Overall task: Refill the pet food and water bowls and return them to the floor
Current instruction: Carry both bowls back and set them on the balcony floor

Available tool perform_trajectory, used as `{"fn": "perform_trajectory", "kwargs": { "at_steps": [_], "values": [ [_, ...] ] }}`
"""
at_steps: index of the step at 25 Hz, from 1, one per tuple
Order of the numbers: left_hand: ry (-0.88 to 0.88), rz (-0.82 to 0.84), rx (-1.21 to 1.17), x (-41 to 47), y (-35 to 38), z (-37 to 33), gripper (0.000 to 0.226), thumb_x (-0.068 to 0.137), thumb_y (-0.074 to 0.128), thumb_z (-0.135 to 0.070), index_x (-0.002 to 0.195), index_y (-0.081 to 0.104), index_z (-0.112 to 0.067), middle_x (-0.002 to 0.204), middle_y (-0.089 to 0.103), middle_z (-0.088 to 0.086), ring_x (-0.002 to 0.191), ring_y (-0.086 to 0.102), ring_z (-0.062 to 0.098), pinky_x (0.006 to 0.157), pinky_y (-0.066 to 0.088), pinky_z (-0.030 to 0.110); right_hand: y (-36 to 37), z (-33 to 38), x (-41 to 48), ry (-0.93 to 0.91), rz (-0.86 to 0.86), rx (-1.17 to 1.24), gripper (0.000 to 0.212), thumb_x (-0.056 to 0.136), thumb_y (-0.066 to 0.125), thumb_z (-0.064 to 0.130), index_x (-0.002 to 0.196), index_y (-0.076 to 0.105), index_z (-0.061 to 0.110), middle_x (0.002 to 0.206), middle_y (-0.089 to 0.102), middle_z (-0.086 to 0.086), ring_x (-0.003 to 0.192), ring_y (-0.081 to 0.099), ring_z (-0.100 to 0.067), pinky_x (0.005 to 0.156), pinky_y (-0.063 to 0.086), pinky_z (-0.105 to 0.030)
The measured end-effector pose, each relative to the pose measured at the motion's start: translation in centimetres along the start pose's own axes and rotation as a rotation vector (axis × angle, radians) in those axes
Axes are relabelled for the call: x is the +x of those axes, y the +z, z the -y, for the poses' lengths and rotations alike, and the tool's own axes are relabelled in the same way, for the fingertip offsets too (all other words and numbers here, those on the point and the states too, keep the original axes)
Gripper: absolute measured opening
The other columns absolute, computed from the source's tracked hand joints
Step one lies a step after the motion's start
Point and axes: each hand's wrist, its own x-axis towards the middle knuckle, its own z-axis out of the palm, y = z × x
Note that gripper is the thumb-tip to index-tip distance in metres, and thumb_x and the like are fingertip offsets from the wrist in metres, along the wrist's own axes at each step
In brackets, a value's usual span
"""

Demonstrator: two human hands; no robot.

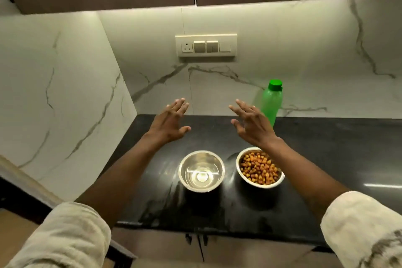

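Two steel bowls stand side by side on the black countertop [326, 154]. The left bowl [201, 171] holds clear water. The right bowl [260, 167] is filled with brown and orange kibble. My left hand [170, 122] hovers above the counter behind the water bowl, fingers spread, holding nothing. My right hand [252, 125] hovers behind the kibble bowl, fingers also spread and empty; its forearm crosses over that bowl's far right rim. A green plastic bottle [272, 102] with a green cap stands upright against the wall, just right of my right hand.
Marble walls close the counter at the back and on the left. A switch and socket panel [206, 45] is on the back wall. Brown cabinets hang overhead. Cabinet doors with dark handles [196, 239] sit below the counter's front edge.
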Motion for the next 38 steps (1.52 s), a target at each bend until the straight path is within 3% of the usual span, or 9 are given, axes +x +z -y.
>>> {"fn": "perform_trajectory", "kwargs": {
  "at_steps": [6,9,11,15,18,20,24,31,38],
  "values": [
    [-0.396,0.407,-0.212,-5.6,7.7,0.2,0.090,0.093,0.068,-0.054,0.161,0.030,-0.010,0.163,0.040,0.018,0.150,0.038,0.038,0.118,0.038,0.047,3.6,-4.4,-6.6,0.272,0.254,0.089,0.049,0.099,0.060,0.026,0.147,0.055,0.025,0.161,0.044,-0.004,0.144,0.046,-0.028,0.115,0.042,-0.047],
    [-0.592,0.477,-0.471,-7.9,10.8,-1.3,0.056,0.097,0.068,-0.045,0.135,0.061,-0.005,0.116,0.073,0.021,0.098,0.076,0.035,0.074,0.063,0.031,4.1,-6.3,-8.8,0.424,0.304,0.056,0.051,0.098,0.057,0.023,0.148,0.054,0.026,0.161,0.044,-0.005,0.142,0.049,-0.031,0.111,0.044,-0.050],
    [-0.779,0.460,-0.764,-9.4,12.3,-2.9,0.034,0.098,0.069,-0.026,0.124,0.068,-0.003,0.093,0.073,0.016,0.067,0.074,0.027,0.050,0.063,0.027,4.3,-7.3,-10.1,0.496,0.313,0.018,0.051,0.097,0.056,0.021,0.147,0.053,0.023,0.154,0.052,-0.008,0.134,0.055,-0.034,0.105,0.049,-0.050],
    [-1.046,0.322,-1.255,-11.1,13.5,-5.8,0.027,0.100,0.052,0.007,0.126,0.060,0.003,0.095,0.070,0.018,0.075,0.073,0.028,0.062,0.067,0.042,4.8,-9.5,-12.3,0.673,0.363,0.002,0.041,0.094,0.051,0.020,0.134,0.055,0.013,0.120,0.070,-0.020,0.107,0.067,-0.041,0.084,0.056,-0.046],
    [-1.105,0.248,-1.330,-11.4,13.6,-6.9,0.033,0.099,0.042,0.015,0.126,0.057,0.003,0.100,0.069,0.019,0.079,0.074,0.033,0.054,0.066,0.039,5.4,-10.8,-13.1,0.838,0.413,0.154,0.035,0.094,0.048,0.020,0.127,0.055,0.010,0.115,0.068,-0.021,0.092,0.071,-0.038,0.072,0.062,-0.045],
    [-1.155,0.199,-1.350,-11.9,13.5,-7.5,0.034,0.098,0.041,0.018,0.125,0.057,0.006,0.102,0.068,0.021,0.079,0.074,0.035,0.050,0.064,0.037,6.1,-11.1,-13.3,0.916,0.462,0.334,0.033,0.096,0.046,0.014,0.128,0.053,0.007,0.113,0.065,-0.020,0.070,0.075,-0.030,0.051,0.062,-0.038],
    [-1.226,0.109,-1.385,-13.3,12.9,-8.7,0.030,0.097,0.044,0.019,0.122,0.058,0.010,0.104,0.067,0.023,0.079,0.073,0.037,0.048,0.063,0.037,6.7,-10.8,-12.8,0.872,0.470,0.451,0.035,0.094,0.040,0.006,0.126,0.053,0.002,0.107,0.067,-0.023,0.048,0.073,-0.023,0.040,0.056,-0.031],
    [-1.277,-0.067,-1.443,-18.0,10.9,-8.2,0.024,0.093,0.050,0.018,0.110,0.061,0.005,0.105,0.064,0.023,0.082,0.072,0.034,0.050,0.064,0.037,5.5,-4.7,-9.9,0.599,0.481,0.496,0.029,0.094,0.041,0.004,0.120,0.054,0.006,0.095,0.067,-0.015,0.050,0.070,-0.026,0.035,0.053,-0.030],
    [-1.408,-0.294,-1.415,-27.6,8.0,-3.4,0.022,0.093,0.054,0.015,0.106,0.062,-0.001,0.113,0.065,0.025,0.092,0.073,0.038,0.054,0.065,0.041,7.7,6.2,-6.8,0.338,0.589,0.581,0.029,0.098,0.041,0.004,0.124,0.053,0.005,0.099,0.065,-0.018,0.061,0.074,-0.032,0.046,0.062,-0.041]
  ]
}}
